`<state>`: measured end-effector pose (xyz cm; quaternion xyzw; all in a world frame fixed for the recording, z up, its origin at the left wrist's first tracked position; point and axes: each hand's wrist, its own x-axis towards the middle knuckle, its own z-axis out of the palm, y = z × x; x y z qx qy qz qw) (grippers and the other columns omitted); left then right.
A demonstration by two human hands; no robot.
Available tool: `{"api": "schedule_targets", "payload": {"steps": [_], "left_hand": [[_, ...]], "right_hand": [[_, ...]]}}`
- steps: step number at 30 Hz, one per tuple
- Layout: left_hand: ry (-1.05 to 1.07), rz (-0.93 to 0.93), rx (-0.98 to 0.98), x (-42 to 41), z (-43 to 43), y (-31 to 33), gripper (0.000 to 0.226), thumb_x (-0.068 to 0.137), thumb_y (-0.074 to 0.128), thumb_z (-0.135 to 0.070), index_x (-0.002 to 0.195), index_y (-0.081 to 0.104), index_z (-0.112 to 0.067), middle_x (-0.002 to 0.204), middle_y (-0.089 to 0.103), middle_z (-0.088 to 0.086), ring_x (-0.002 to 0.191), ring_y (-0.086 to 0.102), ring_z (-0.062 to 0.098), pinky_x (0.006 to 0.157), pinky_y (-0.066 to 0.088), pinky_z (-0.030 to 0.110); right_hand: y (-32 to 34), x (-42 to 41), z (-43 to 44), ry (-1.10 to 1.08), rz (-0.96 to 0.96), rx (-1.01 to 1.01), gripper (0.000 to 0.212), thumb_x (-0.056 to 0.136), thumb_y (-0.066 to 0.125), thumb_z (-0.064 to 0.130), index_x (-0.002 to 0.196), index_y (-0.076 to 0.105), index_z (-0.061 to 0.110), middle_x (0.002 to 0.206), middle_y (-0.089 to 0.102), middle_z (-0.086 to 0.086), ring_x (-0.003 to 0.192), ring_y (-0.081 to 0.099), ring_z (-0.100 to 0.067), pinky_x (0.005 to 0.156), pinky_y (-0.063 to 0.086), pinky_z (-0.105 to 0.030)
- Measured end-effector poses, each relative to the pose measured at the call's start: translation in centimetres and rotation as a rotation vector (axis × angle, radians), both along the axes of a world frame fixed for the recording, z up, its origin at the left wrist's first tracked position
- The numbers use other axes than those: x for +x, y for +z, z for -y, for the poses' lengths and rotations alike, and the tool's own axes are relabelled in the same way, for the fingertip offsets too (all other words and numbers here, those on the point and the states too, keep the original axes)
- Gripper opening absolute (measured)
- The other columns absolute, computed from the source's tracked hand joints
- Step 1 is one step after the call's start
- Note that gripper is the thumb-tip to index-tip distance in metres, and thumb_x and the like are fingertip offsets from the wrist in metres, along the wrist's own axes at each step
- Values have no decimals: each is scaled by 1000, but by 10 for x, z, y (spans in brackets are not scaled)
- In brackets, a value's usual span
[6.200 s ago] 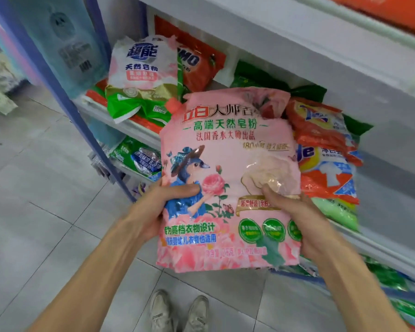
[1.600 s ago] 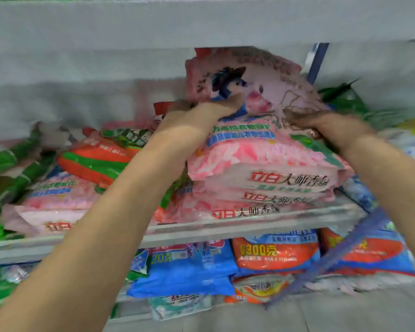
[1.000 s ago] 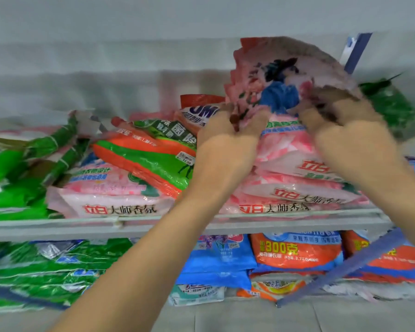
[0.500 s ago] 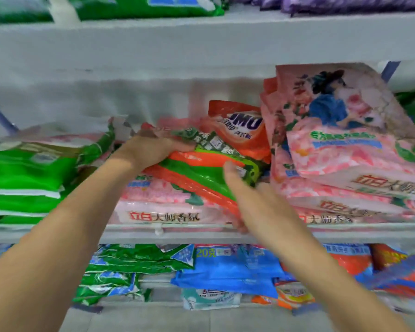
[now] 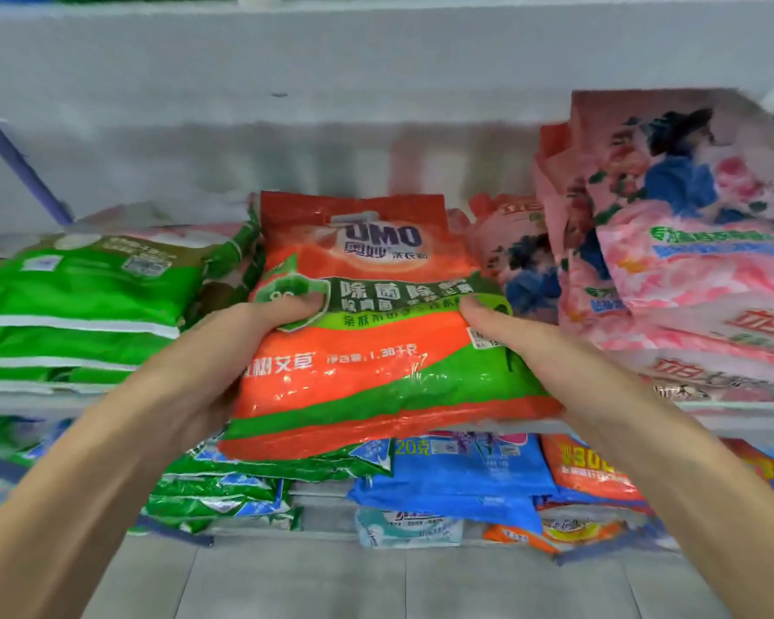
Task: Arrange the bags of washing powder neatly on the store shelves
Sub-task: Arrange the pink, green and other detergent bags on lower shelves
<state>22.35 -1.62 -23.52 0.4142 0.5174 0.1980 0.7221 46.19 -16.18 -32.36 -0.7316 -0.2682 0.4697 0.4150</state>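
Two hands share the grip evenly: the left hand (image 5: 224,355) and right hand (image 5: 541,355) each pinch a side edge of the orange bag (image 5: 376,364), thumbs on top. Its long axis points away, top end over the shelf (image 5: 742,413), between green stack (image 5: 86,306) and pink stack (image 5: 689,297)

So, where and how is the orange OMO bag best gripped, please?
By its two side edges at mid-height, from the front, as the left hand and right hand do: the orange OMO bag lies face-up, wide and probably floppy, overhanging the shelf.
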Motion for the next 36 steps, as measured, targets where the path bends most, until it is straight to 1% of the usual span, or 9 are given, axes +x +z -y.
{"api": "schedule_targets", "payload": {"steps": [1, 3, 7, 9, 13, 17, 22, 24, 36], "left_hand": [[-143, 43, -41, -8, 9, 1, 38, 104, 52, -9, 139, 55, 4, 122, 65, 26, 103, 65, 37, 99, 46, 34], [-150, 16, 58, -16, 12, 5, 27, 86, 71, -11, 112, 75, -5, 89, 76, 17, 65, 72, 30, 72, 64, 42], [-297, 34, -47, -54, 25, -4, 60, 42, 91, -5, 101, 79, -2, 97, 78, 19, 71, 77, 30, 57, 63, 41], [-303, 98, -179, -64, 39, -4, 77, 28, 99, -16, 101, 80, -1, 103, 76, 24, 78, 77, 36, 62, 63, 45], [-98, 103, -78, -75, 75, 4, 35, 98, 60, -31, 106, 70, 2, 53, 70, 8, 44, 68, 12, 41, 51, 17], [-45, 87, 36, -89, 107, 11, 19, 102, 53, -18, 109, 64, -4, 44, 64, -6, 36, 62, 4, 34, 44, 15], [92, 104, -148, -114, 141, 35, 30, 90, 66, -27, 106, 77, -4, 87, 78, 14, 67, 74, 30, 61, 63, 37], [164, 177, -125, -130, 151, 41, 27, 92, 60, -21, 82, 83, -10, 79, 78, 12, 61, 74, 28, 51, 61, 35], [392, 395, 89, -245, 206, 120, 27, 82, 58, -18, 94, 82, -17, 98, 78, 13, 80, 77, 32, 71, 64, 48]], "right_hand": [[0, 3, 6, 33, 36, 67, 118, 28, 58, 106, 118, 54, 30, 141, 54, 5, 125, 53, -20, 112, 34, -34], [45, -38, 25, 81, 16, 143, 74, 58, 79, 76, 112, 72, 25, 127, 70, 3, 115, 66, -23, 109, 47, -42], [73, -71, 33, 123, -502, 178, 55, 61, 79, -1, 115, 74, 6, 117, 75, -18, 106, 72, -34, 92, 60, -42], [63, -79, 37, 58, -536, 88, 42, 64, 83, 11, 106, 78, 6, 113, 76, -16, 95, 75, -30, 89, 61, -39], [46, -109, 52, -53, -307, 62, 75, 58, 90, 61, 122, 72, 26, 119, 76, 5, 117, 69, -23, 113, 44, -50], [62, -126, 70, -155, -475, 133, 54, 76, 79, 39, 124, 70, 16, 116, 77, -7, 109, 73, -30, 99, 55, -50], [94, -144, 84, -139, -638, 190, 37, 89, 64, 44, 106, 75, 14, 106, 78, -12, 90, 77, -29, 74, 64, -41], [111, -155, 86, -161, -667, 214, 39, 89, 63, 45, 104, 76, 12, 100, 79, -12, 85, 77, -28, 70, 64, -40], [188, -249, 79, 214, -646, 231, 37, 95, 62, 32, 129, 65, 16, 116, 76, -14, 97, 75, -30, 88, 61, -47]]}}
